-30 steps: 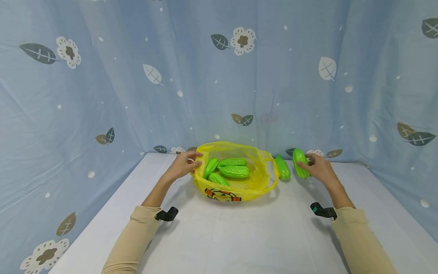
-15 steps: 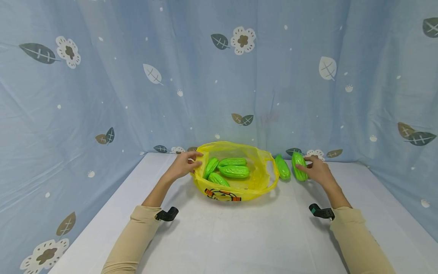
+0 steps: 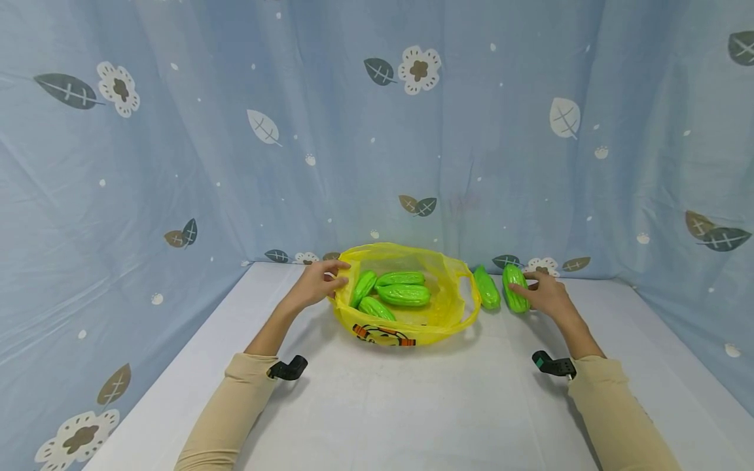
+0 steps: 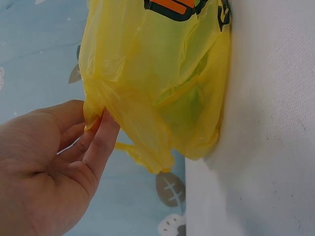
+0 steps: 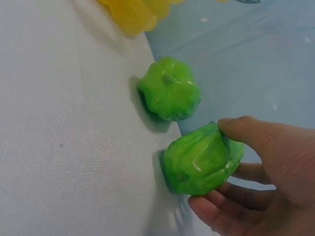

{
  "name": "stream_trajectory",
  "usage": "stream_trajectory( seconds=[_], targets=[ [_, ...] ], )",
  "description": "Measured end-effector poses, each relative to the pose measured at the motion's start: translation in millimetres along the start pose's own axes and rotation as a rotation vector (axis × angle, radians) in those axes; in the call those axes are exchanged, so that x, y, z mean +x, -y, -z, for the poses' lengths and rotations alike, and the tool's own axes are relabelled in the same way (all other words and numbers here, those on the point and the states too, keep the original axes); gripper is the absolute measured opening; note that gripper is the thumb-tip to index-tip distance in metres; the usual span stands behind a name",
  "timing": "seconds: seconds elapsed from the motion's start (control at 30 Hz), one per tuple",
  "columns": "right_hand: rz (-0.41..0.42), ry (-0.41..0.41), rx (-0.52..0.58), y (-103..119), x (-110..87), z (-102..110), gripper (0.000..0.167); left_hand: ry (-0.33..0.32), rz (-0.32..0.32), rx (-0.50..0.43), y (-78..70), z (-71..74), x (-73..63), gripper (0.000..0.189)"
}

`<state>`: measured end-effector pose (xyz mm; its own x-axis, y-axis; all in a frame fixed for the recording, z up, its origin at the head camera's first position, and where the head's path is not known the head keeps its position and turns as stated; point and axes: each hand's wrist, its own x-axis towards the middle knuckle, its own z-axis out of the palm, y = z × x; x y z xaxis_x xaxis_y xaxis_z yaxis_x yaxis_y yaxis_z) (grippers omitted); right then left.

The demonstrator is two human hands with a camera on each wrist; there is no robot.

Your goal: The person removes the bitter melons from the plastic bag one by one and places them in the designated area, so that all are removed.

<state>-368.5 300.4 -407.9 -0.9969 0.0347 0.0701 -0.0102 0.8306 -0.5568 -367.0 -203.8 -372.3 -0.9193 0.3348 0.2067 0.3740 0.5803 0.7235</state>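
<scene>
Right hand [image 3: 544, 292] and the bitter gourd [image 5: 199, 160] it grips have dropped a little and drifted slightly left since a second ago; the shift over the last half second is tiny. Thumb on one side, fingers curled under the other; gourd sits right of centre in the head view, at or just above the white tabletop [image 3: 377, 405], contact not certain. Second bitter gourd [image 3: 487, 288] lies just left of it, with a narrow gap between them, unheld and unmoved.

Left hand [image 3: 316, 284] hasn't shifted: left of centre, pinching the left edge of the yellow plastic bag [image 3: 434, 334] between thumb and fingers. Bag unchanged too, mid-frame, mouth wide, right handle loop standing open beside the second gourd. Four bitter gourds [image 3: 403, 295] inside, bunched toward its left half.

Count: four in, two out. The slight downward shift reads as lowering onto the tabletop outside the bag, nearly finished by my judgement; grip not released, so the placement isn't complete.
</scene>
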Motion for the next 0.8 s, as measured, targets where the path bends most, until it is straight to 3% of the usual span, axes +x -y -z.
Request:
stream_trajectory(
  seconds=[0.8],
  targets=[
    [-0.016, 0.016, -0.028, 4, 7.1, -11, 0.079, -0.003, 0.011, 0.006, -4.2, -1.2, -2.2, 0.036]
  ],
)
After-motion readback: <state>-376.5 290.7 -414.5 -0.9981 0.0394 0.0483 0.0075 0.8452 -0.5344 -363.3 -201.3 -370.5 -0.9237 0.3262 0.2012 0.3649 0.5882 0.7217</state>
